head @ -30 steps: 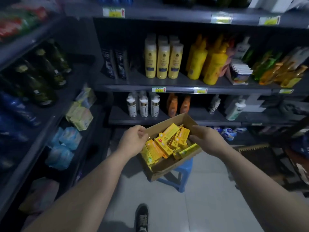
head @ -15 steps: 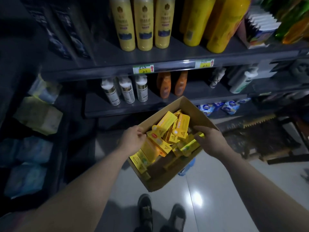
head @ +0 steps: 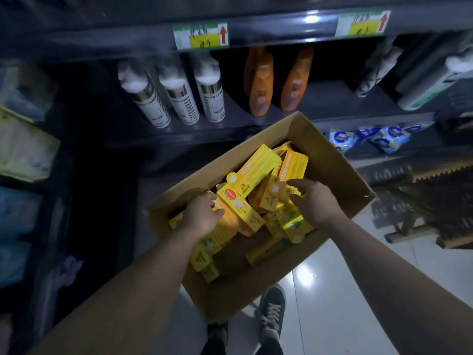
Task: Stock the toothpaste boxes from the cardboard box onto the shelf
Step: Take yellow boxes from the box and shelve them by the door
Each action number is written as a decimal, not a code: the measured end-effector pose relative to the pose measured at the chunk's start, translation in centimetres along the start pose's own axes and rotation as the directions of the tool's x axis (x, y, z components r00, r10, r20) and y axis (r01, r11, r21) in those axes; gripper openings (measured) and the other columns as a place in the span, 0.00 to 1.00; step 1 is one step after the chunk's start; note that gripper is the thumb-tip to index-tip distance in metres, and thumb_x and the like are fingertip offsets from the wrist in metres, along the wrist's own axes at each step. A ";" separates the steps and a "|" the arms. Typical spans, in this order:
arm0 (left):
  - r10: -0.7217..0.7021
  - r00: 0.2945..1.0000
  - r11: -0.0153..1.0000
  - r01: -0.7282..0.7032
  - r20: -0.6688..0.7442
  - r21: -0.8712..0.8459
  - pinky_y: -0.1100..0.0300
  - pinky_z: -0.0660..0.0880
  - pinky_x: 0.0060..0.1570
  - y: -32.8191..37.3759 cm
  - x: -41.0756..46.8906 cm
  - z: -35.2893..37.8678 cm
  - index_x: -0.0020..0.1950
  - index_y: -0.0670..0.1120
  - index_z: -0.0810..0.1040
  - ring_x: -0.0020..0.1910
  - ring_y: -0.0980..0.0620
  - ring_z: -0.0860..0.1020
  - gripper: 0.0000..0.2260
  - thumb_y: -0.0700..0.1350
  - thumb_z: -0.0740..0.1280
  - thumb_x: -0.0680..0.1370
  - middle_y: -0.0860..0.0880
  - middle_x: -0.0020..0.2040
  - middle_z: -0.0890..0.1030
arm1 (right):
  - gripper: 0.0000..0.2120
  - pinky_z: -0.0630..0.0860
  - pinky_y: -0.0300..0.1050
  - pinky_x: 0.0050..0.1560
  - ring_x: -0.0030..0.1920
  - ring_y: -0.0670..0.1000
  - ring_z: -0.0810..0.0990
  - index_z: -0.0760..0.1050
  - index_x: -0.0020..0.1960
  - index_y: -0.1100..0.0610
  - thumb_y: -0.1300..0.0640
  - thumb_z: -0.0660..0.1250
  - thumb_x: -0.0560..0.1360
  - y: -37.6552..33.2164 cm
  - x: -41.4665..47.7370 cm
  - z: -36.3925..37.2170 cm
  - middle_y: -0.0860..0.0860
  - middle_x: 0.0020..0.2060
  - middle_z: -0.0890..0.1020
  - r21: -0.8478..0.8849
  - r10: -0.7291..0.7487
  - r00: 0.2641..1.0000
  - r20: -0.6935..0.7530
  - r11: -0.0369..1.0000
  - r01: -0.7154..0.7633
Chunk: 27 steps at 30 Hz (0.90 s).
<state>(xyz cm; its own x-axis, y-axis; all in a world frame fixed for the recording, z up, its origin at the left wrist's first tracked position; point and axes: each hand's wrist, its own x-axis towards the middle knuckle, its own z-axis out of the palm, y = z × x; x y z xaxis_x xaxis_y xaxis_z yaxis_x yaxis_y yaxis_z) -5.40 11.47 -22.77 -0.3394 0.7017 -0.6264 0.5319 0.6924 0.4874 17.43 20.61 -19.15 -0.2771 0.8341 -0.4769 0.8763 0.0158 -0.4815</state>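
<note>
An open cardboard box (head: 335, 162) sits tilted in front of me, below the dark shelf (head: 327, 103). It holds several yellow toothpaste boxes in a loose heap; the topmost one (head: 257, 169) points toward the shelf. Both my hands are inside the box. My left hand (head: 201, 213) grips the near end of a yellow toothpaste box (head: 239, 207), thumb on top and fingers curled at its side. My right hand (head: 316, 201) lies over the heap on the right, with its fingers stretched onto the boxes and holding nothing. Whatever the box stands on is hidden.
On the shelf stand three white spray cans (head: 180, 98), two orange bottles (head: 258, 85) and white bottles (head: 422, 85). Blue packs (head: 378, 139) fill the lowest shelf. Packets (head: 23, 149) line the left rack. Brushes (head: 430, 201) lie on the floor at right, my shoes (head: 271, 311) below.
Both hands have left the cardboard box's rims and gone inside among the toothpaste boxes. My view has moved closer and lower, toward the box and the lower shelf.
</note>
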 end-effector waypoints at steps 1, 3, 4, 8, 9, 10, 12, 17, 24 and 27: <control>-0.019 1.000 1.000 0.019 0.005 -0.003 0.53 0.72 0.59 -0.4 0.4 0.6 0.69 0.44 0.71 0.62 0.46 0.75 0.22 0.44 0.70 0.76 0.44 0.65 0.77 | 0.18 0.75 0.46 0.55 0.62 0.56 0.76 0.73 0.67 0.51 0.57 0.65 0.78 0.1 0.6 0.5 0.55 0.65 0.76 -0.004 -0.014 1.000 0.013 1.000 0.014; -0.039 0.999 0.999 0.039 -0.004 0.007 0.54 0.72 0.59 -1.2 0.9 1.7 0.69 0.44 0.71 0.63 0.47 0.75 0.22 0.45 0.69 0.76 0.45 0.65 0.76 | 0.17 0.75 0.47 0.53 0.59 0.56 0.77 0.74 0.67 0.52 0.57 0.66 0.78 0.2 1.6 1.7 0.56 0.63 0.77 -0.009 -0.040 0.998 0.049 0.999 0.040; -0.042 0.999 0.999 0.042 -0.015 0.020 0.54 0.72 0.58 -1.5 1.0 2.1 0.69 0.45 0.71 0.62 0.47 0.75 0.21 0.45 0.68 0.77 0.45 0.64 0.77 | 0.17 0.76 0.47 0.51 0.57 0.57 0.78 0.74 0.67 0.53 0.57 0.66 0.78 0.2 2.0 2.2 0.56 0.62 0.78 -0.009 -0.046 0.997 0.068 0.999 0.047; -0.073 0.996 0.996 0.075 -0.051 0.039 0.56 0.73 0.53 -3.0 1.2 2.8 0.69 0.46 0.71 0.60 0.48 0.75 0.19 0.44 0.66 0.78 0.48 0.62 0.77 | 0.18 0.75 0.44 0.48 0.55 0.56 0.79 0.75 0.65 0.52 0.58 0.67 0.76 -0.5 3.2 4.9 0.54 0.59 0.79 -0.004 -0.068 0.990 0.126 0.998 0.069; -0.078 0.996 0.996 0.080 -0.053 0.044 0.56 0.73 0.53 -3.3 1.2 2.8 0.69 0.46 0.71 0.59 0.48 0.76 0.19 0.43 0.67 0.78 0.48 0.62 0.77 | 0.18 0.76 0.45 0.51 0.56 0.55 0.79 0.76 0.65 0.52 0.57 0.68 0.75 -0.8 3.4 5.5 0.53 0.59 0.80 0.002 -0.082 0.987 0.136 0.997 0.083; -0.087 0.995 0.995 0.089 -0.053 0.047 0.56 0.73 0.53 -3.6 1.1 2.8 0.69 0.46 0.71 0.59 0.48 0.76 0.19 0.43 0.67 0.78 0.47 0.61 0.77 | 0.18 0.76 0.47 0.54 0.57 0.55 0.78 0.77 0.64 0.52 0.57 0.69 0.75 -1.1 3.5 6.1 0.53 0.60 0.79 0.002 -0.093 0.985 0.145 0.996 0.094; -0.118 0.992 0.992 0.120 -0.053 0.034 0.58 0.72 0.50 -4.2 0.9 2.6 0.70 0.46 0.69 0.59 0.47 0.76 0.21 0.43 0.67 0.78 0.46 0.62 0.77 | 0.18 0.75 0.49 0.58 0.59 0.56 0.77 0.77 0.65 0.54 0.54 0.68 0.75 -2.0 3.9 7.4 0.54 0.61 0.79 -0.004 -0.104 0.980 0.168 0.994 0.106; -0.120 0.991 0.993 0.120 -0.056 -0.005 0.57 0.71 0.54 -4.7 0.3 1.8 0.71 0.44 0.68 0.62 0.48 0.74 0.23 0.44 0.68 0.77 0.46 0.63 0.76 | 0.18 0.79 0.53 0.53 0.53 0.58 0.80 0.76 0.63 0.53 0.48 0.67 0.76 -4.2 5.0 10.1 0.55 0.55 0.81 -0.082 -0.105 0.977 0.185 0.989 0.121; -0.105 0.993 0.994 0.103 -0.046 -0.025 0.57 0.72 0.55 -4.7 -0.1 1.3 0.71 0.44 0.69 0.61 0.49 0.75 0.23 0.43 0.68 0.77 0.46 0.62 0.76 | 0.16 0.78 0.50 0.48 0.49 0.58 0.80 0.76 0.56 0.57 0.51 0.71 0.71 -5.9 5.6 11.7 0.55 0.52 0.79 -0.225 -0.076 0.984 0.162 0.968 0.112; -0.114 0.993 0.993 0.113 -0.009 -0.044 0.59 0.72 0.52 -4.7 -0.6 1.3 0.70 0.44 0.69 0.60 0.49 0.75 0.22 0.43 0.69 0.76 0.46 0.62 0.76 | 0.21 0.77 0.49 0.48 0.51 0.57 0.79 0.74 0.57 0.56 0.48 0.74 0.69 -6.3 5.1 10.9 0.54 0.53 0.77 -0.238 -0.054 0.989 0.139 0.967 0.086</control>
<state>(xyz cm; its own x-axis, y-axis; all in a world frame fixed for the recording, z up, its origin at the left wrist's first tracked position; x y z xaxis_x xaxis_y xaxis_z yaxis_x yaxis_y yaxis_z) -6.71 7.58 -25.48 -0.4047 0.6199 -0.6723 0.4552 0.7742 0.4398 6.20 18.80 -26.54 -0.3759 0.7475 -0.5477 0.9177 0.2184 -0.3317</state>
